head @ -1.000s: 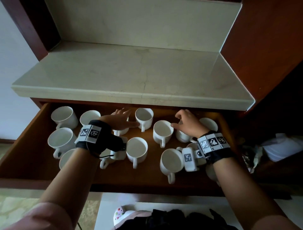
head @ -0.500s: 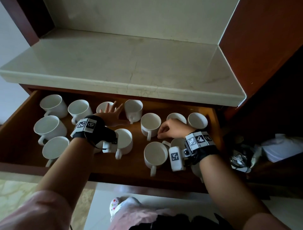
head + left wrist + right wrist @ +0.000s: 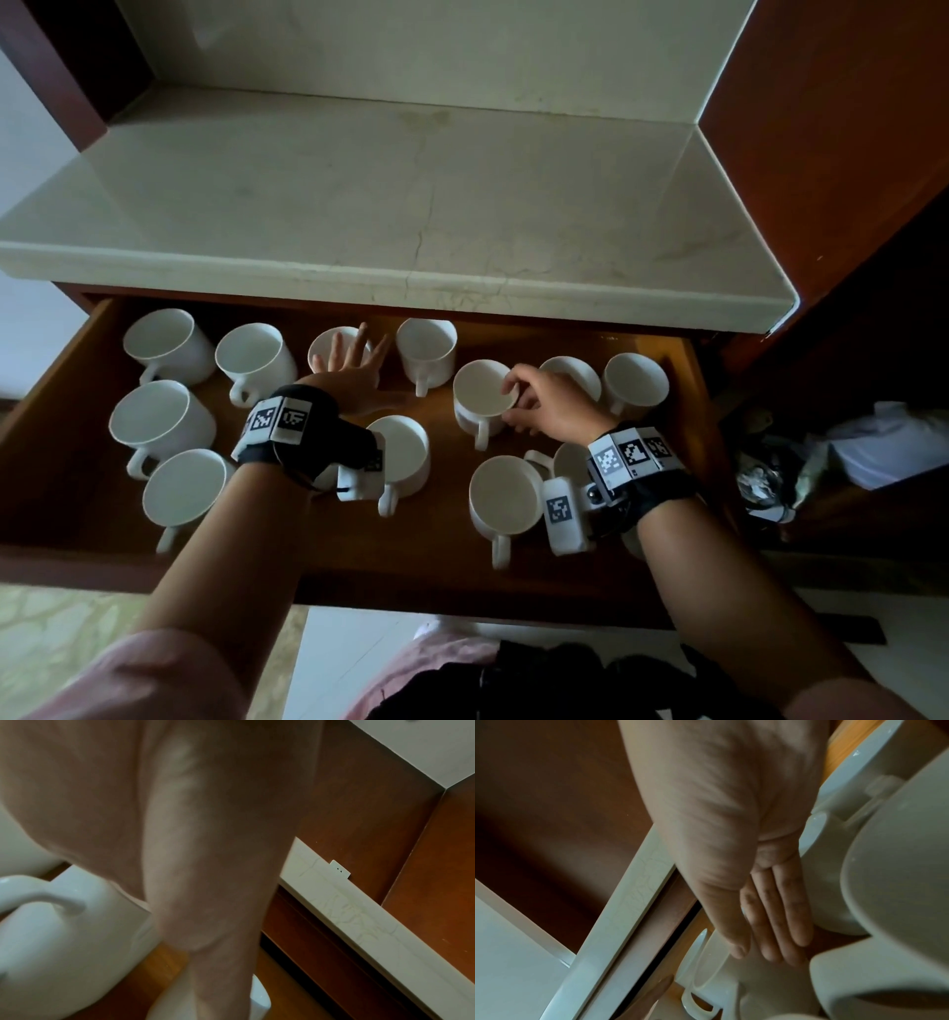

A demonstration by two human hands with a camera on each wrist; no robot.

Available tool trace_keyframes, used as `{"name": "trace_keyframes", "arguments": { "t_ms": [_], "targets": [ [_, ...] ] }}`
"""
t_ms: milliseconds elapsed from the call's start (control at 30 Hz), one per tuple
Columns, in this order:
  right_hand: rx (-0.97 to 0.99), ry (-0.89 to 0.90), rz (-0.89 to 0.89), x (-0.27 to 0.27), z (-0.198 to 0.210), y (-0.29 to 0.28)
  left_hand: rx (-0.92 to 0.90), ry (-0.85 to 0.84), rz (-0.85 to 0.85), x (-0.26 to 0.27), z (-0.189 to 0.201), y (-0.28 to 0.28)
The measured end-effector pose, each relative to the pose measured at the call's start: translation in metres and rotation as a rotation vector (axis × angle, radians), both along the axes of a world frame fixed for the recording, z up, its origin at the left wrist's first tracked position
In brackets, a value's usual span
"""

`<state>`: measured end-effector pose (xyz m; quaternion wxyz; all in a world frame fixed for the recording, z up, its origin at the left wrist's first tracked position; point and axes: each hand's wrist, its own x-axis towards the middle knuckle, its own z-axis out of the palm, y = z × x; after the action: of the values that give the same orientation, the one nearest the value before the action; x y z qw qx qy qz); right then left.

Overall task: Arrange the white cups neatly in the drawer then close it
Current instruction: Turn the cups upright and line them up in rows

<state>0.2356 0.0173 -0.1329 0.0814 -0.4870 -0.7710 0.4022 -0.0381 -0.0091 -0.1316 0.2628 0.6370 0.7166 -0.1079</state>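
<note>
Home: marble counter (image 3: 390, 205), cup-filled wooden drawer (image 3: 67, 411).

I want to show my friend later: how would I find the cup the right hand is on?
Start at the open wooden drawer under the pale stone counter. Look right of centre, in the second row from the back. The cup there is the only one with the right hand gripping its rim and side; its handle points toward the drawer front.

We've got the wooden drawer (image 3: 61, 411) pulled out under the marble counter (image 3: 411, 205), and the white cups (image 3: 163, 429) sit upright right on its floor. Four cluster at the left, one (image 3: 426, 349) stands at the back middle, and more crowd the right side, some touching. Most handles we can see point toward the front.
</note>
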Motion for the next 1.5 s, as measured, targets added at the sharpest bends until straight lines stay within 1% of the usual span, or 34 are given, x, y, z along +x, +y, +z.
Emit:
{"name": "trace_keyframes", "arguments": {
  "t_ms": [133,433,567,833,933,1000,1100,1167,1233,1333,1500],
  "targets": [
    [-0.006,0.025,0.031,0.0,-0.005,0.003,0.005,0.019,0.01,-0.002,-0.002,0.003],
    [0.027,0.007,0.012,-0.001,-0.008,0.006,-0.004,0.026,0.009,-0.002,-0.001,0.002],
    [0.012,0.03,0.005,-0.001,-0.008,0.005,-0.005,0.033,0.003,-0.002,-0.002,0.003],
    [-0.009,0.038,-0.007,0.0,-0.003,0.001,-0.005,0.032,0.005,-0.002,-0.004,0.003],
    [-0.007,0.092,-0.042,0.003,0.005,-0.002,0.001,0.029,0.012,-0.001,-0.004,0.002],
    [-0.023,0.085,-0.003,0.005,0.011,-0.003,0.015,0.019,0.046,0.0,-0.005,0.001],
    [-0.09,-0.051,0.147,0.008,0.013,-0.003,0.033,0.008,0.105,0.0,-0.007,0.002],
    [-0.153,-0.129,0.246,0.009,0.011,-0.004,0.029,0.019,0.105,-0.001,-0.008,0.003],
    [-0.178,-0.165,0.313,0.008,0.01,-0.004,0.026,0.022,0.093,-0.003,-0.01,0.004],
    [-0.156,-0.2,0.342,0.006,0.009,-0.004,0.025,0.017,0.088,-0.003,-0.011,0.003],
    [-0.148,-0.222,0.327,0.005,0.007,-0.003,0.027,0.019,0.091,-0.003,-0.012,0.004]
  ]
}}
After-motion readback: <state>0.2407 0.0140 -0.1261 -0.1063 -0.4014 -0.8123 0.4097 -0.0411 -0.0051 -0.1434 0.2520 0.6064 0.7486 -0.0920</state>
